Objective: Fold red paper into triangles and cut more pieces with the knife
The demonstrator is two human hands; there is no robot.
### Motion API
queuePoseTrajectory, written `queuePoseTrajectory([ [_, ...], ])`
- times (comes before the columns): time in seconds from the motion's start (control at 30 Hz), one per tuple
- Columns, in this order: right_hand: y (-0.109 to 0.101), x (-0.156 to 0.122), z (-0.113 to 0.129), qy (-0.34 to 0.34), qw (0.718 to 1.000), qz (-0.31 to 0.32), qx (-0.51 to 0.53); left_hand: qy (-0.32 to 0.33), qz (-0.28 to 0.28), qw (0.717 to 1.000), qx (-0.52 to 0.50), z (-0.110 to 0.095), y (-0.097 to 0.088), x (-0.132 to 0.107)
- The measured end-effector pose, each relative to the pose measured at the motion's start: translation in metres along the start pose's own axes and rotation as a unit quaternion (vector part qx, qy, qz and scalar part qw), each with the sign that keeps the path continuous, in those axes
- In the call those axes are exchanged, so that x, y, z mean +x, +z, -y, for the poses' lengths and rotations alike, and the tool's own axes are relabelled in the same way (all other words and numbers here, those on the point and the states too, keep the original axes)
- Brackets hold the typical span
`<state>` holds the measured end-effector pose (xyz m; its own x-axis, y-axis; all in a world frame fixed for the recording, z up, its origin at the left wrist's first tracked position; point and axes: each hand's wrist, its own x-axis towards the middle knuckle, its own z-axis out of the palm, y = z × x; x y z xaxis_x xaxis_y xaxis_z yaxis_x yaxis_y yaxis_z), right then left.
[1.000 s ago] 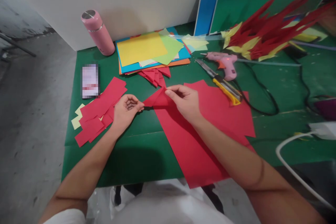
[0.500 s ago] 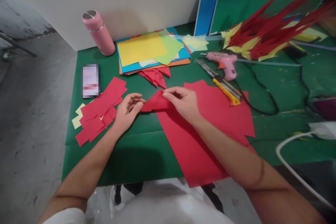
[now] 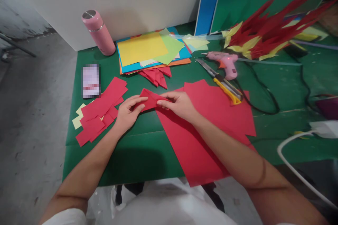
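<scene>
"Two hands on one thing. Entry, please."

"Left hand (image 3: 128,112) and right hand (image 3: 179,104) meet on the folded red piece (image 3: 149,99). It lies on the green table cover (image 3: 132,151), just off the near-left corner of the large red sheet (image 3: 211,119)."

"Change against a second ago?"

"Then the piece stood up as a small peak, the right hand pinching its top. Now it sits lower and further left, looking close to flat. The left fingers were curled at its corner; they are stretched almost straight and laid over its left end."

"Grip?"

"Right: thumb and forefinger closed narrow on the right edge of the piece. Left: fingers extended and resting on it — whether the thumb is underneath I cannot tell."

"Reading?"

"My judgement only: the fold is being pressed down rather than held up, so this piece seems near its finished shape. It resembles the small folded red pieces (image 3: 155,76) lying just beyond it."

"Surroundings?"

"Cut red slips (image 3: 101,112) are touching or just beside the left wrist. The coloured paper stack (image 3: 150,49) and pink flask (image 3: 98,32) are at the far edge. Utility knife (image 3: 224,86) and glue gun (image 3: 224,62) are to the right — both apart from the hands."
</scene>
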<state>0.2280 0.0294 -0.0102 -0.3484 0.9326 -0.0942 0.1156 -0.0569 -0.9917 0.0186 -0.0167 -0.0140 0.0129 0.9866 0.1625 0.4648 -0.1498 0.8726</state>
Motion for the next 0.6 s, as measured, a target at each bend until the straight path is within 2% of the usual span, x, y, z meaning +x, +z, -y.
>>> queuePoseTrajectory([
  [0.3,-0.003,-0.001,0.005,0.007,1.0,-0.007,-0.007,-0.001,0.016,1.0,-0.005,0.001,0.004,-0.002],
  [0.6,0.003,-0.005,0.001,-0.021,0.999,0.028,-0.024,0.017,0.011,0.999,0.031,-0.008,0.005,-0.005],
])
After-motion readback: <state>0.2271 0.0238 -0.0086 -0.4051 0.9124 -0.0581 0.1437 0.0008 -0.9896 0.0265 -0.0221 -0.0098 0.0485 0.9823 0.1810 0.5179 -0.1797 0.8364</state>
